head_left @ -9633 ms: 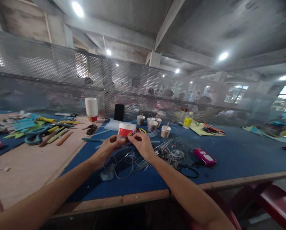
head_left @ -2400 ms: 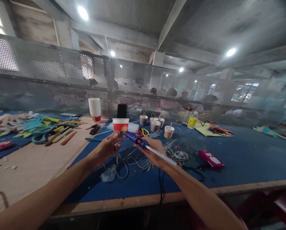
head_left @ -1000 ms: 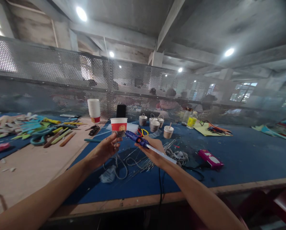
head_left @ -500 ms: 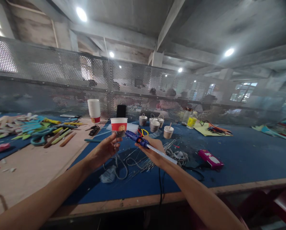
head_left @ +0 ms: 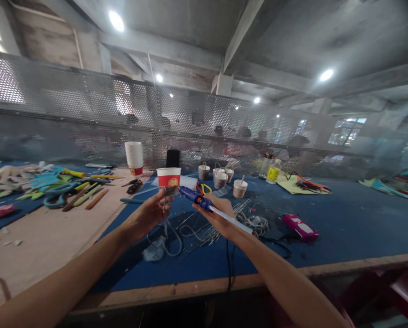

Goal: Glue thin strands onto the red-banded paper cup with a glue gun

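Observation:
My left hand (head_left: 148,214) grips the lower part of a red and white paper cup (head_left: 169,177), held upright above the blue table (head_left: 344,218). My right hand (head_left: 219,217) is closed round a blue hot glue gun (head_left: 195,199) with a clear glue stick out of its back. The gun's nozzle points left and touches the cup's lower side. A black cord hangs from the gun over the table's front edge. Under my hands lies a tangle of grey wire and thin metal rods (head_left: 204,230).
Several small paper cups (head_left: 221,177) stand behind my hands, a stack of white cups (head_left: 134,157) to the left, a pink device (head_left: 299,227) to the right. Scissors and coloured foam pieces (head_left: 53,184) cover the left side. A perforated metal screen (head_left: 88,118) backs the table; people sit behind it.
9.6 s ago both hands held the cup, with no gun. Since 2.4 s ago my right hand has held the glue gun at the cup; almost nothing has moved in the last second.

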The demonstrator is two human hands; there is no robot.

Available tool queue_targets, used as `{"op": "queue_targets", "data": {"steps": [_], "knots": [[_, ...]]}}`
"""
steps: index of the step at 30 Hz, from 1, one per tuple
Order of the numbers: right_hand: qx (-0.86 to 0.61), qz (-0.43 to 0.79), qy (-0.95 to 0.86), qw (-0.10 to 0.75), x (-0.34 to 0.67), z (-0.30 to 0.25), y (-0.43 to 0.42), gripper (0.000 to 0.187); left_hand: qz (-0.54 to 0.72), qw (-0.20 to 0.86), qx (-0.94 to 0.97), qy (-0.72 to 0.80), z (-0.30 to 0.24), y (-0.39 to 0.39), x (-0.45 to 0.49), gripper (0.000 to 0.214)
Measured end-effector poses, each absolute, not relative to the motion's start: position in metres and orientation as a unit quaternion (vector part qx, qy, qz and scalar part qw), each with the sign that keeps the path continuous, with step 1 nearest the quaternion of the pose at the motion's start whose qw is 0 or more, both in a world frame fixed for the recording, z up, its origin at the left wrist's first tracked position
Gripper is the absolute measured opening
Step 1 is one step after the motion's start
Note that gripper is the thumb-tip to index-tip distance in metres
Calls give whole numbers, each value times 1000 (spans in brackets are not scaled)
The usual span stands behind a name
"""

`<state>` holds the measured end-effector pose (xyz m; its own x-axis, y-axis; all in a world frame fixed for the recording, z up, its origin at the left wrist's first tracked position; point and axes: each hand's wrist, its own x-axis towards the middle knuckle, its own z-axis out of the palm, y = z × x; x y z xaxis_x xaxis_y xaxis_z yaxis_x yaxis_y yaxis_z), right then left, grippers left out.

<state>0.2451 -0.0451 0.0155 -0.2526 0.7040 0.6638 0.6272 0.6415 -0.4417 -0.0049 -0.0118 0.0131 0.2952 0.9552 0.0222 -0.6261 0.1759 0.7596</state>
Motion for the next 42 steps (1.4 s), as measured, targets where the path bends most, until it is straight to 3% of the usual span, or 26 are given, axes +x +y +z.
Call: {"op": "queue_targets", "data": {"steps": [20,23,28,34,42], "knots": [[-407,71,-790,454,245,16,-46,31,543,729,346,234,11,-10,-6,3],[-395,131,-785,458,243,15,-45,33,533,733,356,228,7,-6,-8,4],[-377,357,-677,521,239,20,-40,40,542,730,344,236,4,-4,-9,7],[-341,466,-532,619,245,27,-24,39,551,709,337,282,13,-11,-6,10],[-517,421,-530,524,263,-1,5,39,553,681,377,299,12,-11,-5,16]]}}
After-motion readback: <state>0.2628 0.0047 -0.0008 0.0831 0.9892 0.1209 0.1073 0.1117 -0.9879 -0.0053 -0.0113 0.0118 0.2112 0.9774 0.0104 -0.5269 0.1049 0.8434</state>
